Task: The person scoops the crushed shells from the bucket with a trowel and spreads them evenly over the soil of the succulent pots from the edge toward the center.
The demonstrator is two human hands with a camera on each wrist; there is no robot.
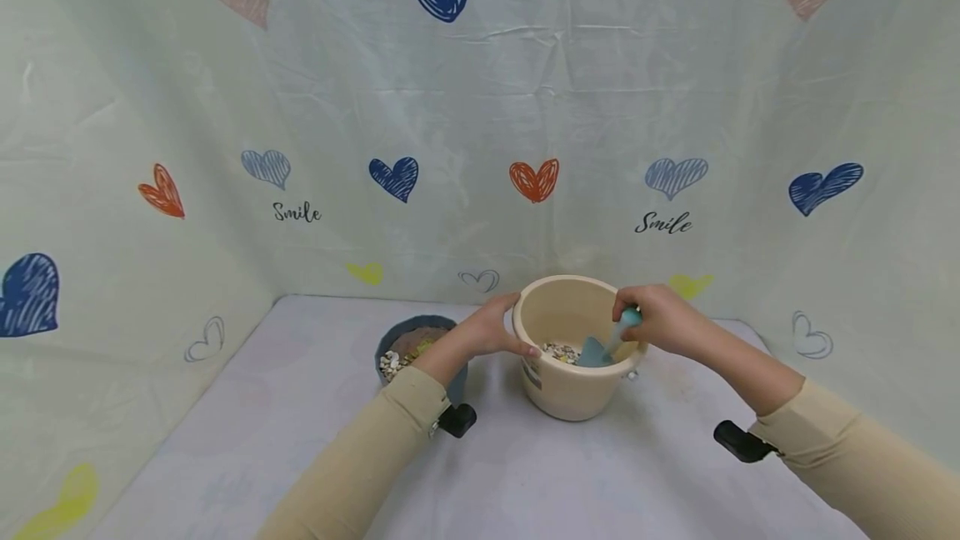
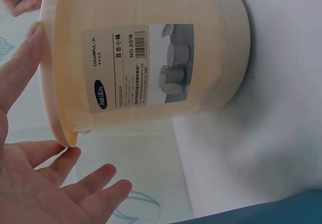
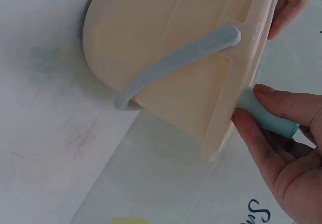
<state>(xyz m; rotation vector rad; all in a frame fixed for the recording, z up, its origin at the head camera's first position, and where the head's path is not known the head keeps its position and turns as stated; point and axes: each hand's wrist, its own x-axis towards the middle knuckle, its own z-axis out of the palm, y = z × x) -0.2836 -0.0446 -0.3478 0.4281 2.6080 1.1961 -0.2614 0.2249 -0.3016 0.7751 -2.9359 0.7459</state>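
A cream plastic bucket (image 1: 566, 397) stands on the table, tilted slightly, with small mixed pebbles (image 1: 558, 352) inside. My left hand (image 1: 495, 329) holds its left rim, thumb toward the front and fingertips touching the rim farther back; the other fingers are spread in the left wrist view. My right hand (image 1: 666, 322) grips the pale turquoise handle (image 3: 266, 114) of a small shovel. Its blue blade (image 1: 594, 353) reaches down into the bucket, at the pebbles. Whether the blade carries any pebbles cannot be seen.
Left of the bucket stands a blue-grey pot (image 1: 408, 325), partly behind my left forearm, holding brown material, white pebbles and yellow-green bits. The bucket's grey-blue carrying handle (image 3: 176, 63) hangs on its outer side. A heart-printed curtain (image 1: 465, 107) rises behind the white table (image 1: 247, 432).
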